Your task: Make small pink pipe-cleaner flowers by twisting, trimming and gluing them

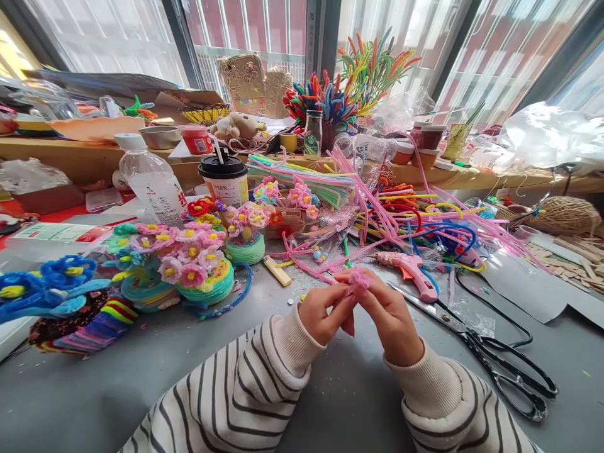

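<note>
Both hands meet over the middle of the grey table, fingertips pinched together. Between them is a small pink pipe-cleaner flower [359, 279], partly covered by the fingers. My left hand [325, 308] is closed on its left side, thumb and forefinger pressed together. From the right, my right hand [389, 314] grips it with thumb and fingers. A pink glue gun [409, 269] lies just beyond the right hand. Large black-handled scissors [465, 336] rest to its right. Pink pipe cleaners [306, 261] spread over the table behind the hands.
Pots of pipe-cleaner flowers [193, 258] stand on the left, near a plastic bottle [153, 179] and a lidded cup [224, 179]. A lighter [277, 270] lies ahead of the left hand. Bundled pipe cleaners [306, 176] and a twine ball [564, 215] are farther back. A black cable [507, 299] curves at right.
</note>
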The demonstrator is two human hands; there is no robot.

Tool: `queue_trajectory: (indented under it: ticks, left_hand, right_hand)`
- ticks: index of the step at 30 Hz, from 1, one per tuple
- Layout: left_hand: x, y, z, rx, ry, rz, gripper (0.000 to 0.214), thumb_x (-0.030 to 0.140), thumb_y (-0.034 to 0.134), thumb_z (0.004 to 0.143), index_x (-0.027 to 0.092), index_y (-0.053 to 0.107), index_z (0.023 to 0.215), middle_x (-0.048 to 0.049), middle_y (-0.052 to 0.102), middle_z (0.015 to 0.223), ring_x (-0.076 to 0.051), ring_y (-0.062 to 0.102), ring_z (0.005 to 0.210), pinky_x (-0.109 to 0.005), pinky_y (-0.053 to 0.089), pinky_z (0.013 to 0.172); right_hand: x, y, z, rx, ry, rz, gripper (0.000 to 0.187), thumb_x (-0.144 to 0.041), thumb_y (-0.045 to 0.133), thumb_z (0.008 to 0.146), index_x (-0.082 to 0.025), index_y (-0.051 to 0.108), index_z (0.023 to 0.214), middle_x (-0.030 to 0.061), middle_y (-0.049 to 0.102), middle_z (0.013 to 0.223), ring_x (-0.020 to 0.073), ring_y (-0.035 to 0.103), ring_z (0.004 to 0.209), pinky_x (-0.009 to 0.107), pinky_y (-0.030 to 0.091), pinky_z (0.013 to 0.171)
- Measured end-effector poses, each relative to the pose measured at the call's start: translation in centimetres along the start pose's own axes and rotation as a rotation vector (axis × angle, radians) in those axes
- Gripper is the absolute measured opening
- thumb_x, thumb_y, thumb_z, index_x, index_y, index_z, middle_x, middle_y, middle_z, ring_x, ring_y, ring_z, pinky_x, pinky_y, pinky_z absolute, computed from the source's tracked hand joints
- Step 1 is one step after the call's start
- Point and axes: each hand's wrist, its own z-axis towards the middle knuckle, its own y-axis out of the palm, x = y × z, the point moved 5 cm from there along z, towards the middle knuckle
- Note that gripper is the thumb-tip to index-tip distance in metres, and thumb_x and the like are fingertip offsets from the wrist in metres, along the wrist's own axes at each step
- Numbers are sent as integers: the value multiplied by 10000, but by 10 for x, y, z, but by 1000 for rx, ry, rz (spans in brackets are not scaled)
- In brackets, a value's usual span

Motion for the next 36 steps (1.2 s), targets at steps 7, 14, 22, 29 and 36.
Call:
queue_trajectory:
  ticks: [7,14,22,29,36]
  left_hand:
    - [-5,13,1,-175,-140,-361,350,332,268,807,116,500,660,55,400,331,-46,368,299,-169,320,393]
    - [-13,21,2,-263,-209,-412,354,346,269,797,125,477,616,61,378,305,-45,345,270,-163,281,352]
    - [-14,23,1,-252,-219,-340,373,383,259,789,135,476,615,61,391,312,-49,353,275,-165,298,360]
    - [-21,18,1,-112,-221,-8,394,416,276,776,134,528,664,49,458,329,-60,433,301,-161,377,399]
    - [-22,30,-2,-202,-93,322,345,308,270,794,159,560,681,27,529,362,-81,497,387,-164,401,472]
  right_hand:
    - [21,-7,1,197,241,515,171,-323,494,735,-220,622,782,10,596,841,130,506,822,257,380,760]
    - [31,0,1,239,462,828,159,-329,608,630,-182,643,680,1,612,731,94,526,725,182,415,645]
    - [32,1,0,245,480,827,162,-337,608,626,-179,638,647,-13,599,688,76,513,671,168,406,605]
    - [34,-5,0,305,535,720,90,-227,657,582,-164,636,642,-2,602,682,85,512,677,177,401,585]
    - [44,-13,-1,394,552,656,159,-321,623,608,-171,639,658,8,610,723,101,519,708,207,417,630]
